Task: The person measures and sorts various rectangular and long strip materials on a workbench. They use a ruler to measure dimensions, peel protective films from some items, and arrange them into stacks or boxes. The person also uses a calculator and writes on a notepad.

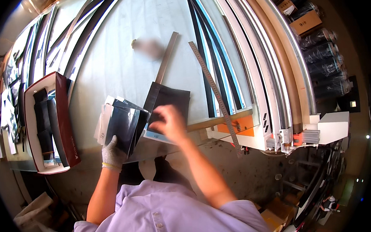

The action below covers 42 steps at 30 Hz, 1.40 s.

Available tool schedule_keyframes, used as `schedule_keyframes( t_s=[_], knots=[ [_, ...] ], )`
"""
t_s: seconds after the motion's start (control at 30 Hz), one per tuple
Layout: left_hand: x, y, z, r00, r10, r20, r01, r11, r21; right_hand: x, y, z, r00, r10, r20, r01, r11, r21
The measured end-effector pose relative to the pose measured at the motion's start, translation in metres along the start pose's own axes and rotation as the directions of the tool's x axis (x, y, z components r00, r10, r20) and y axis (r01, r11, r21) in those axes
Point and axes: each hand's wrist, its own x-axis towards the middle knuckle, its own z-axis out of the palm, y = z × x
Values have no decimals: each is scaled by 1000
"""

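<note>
My left hand (pixel 114 156), in a pale knitted glove, grips a fanned stack of dark glossy film sheets (pixel 126 124) near the table's front edge. Pale sheets (pixel 103 125) with handwriting stick out at the stack's left side. My bare right hand (pixel 169 124) is just right of the stack, its fingers bent and smeared by motion; whether they pinch anything does not show. Beneath and beyond it lies a dark matte sheet (pixel 178 100) on the table. A light-blue-edged sheet (pixel 158 137) shows below my right fingers.
A dark red open box (pixel 63 123) holding dark pieces stands at left. A metal straightedge (pixel 168 57) and a long ruler (pixel 211 78) lie on the pale table (pixel 105 57). Dark strips (pixel 221 71) lie at right, beside a long roller machine (pixel 291 67). A blurred object (pixel 149 49) lies farther back.
</note>
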Motion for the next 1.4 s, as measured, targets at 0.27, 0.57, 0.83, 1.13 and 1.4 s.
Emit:
schedule_keyframes(
  t_s=[0.27, 0.57, 0.83, 1.13, 1.4],
  knots=[
    [-22, 19, -16, 994, -13, -112, 13, 1000, 3, 44, 37, -61, 990, 112, 81, -10, 644, -765],
    [20, -32, -11, 980, -195, 49, 201, 958, -207, -26, 30, -26, 832, 545, -106, -415, 737, 533],
    [20, -92, 28, 993, -101, -67, 100, 995, -11, 14, 52, -42, 976, 111, -190, -139, 981, -136],
    [28, -173, 12, 786, -565, 252, 413, 782, 467, 98, 64, -81, 862, 441, 250, -328, 861, -388],
    [-4, -74, 71, 857, -516, -16, 214, 328, 920, 43, 87, -77, 805, 462, 372, -531, 841, 106]
  ],
)
